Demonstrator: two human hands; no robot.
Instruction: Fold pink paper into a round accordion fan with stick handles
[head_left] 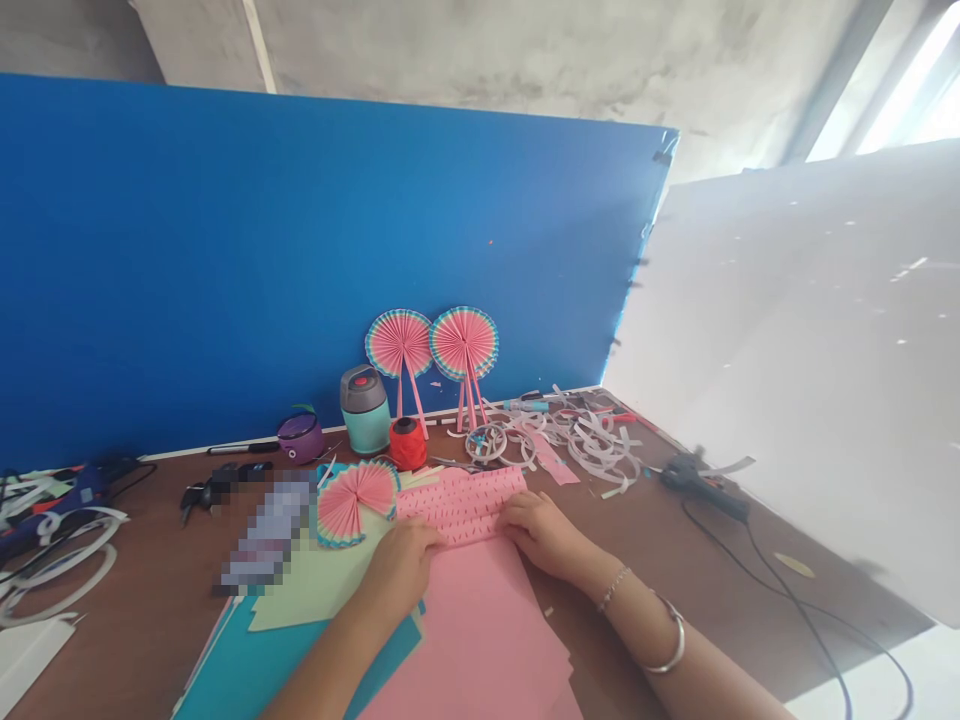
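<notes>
A pink paper strip with small dark dashes (465,508) lies across the table, creased into several folds. My left hand (405,562) grips its left end, fingers closed on the lower edge. At the right end, my right hand (541,530) pinches the same strip. Beneath both hands spreads a stack of pink paper (480,630). Left of it are light green sheets (300,590) and blue sheets (270,660). A round pleated paper fan (358,503), pink with a blue and yellow rim, rests just beyond my left hand.
Two finished-looking pleated fans on sticks (463,343) lean against the blue panel (300,250). Before them stand a turquoise flask (365,415) and a red container (407,445). White paper scraps (600,445) pile at the back right. A corded black tool (705,485) lies right.
</notes>
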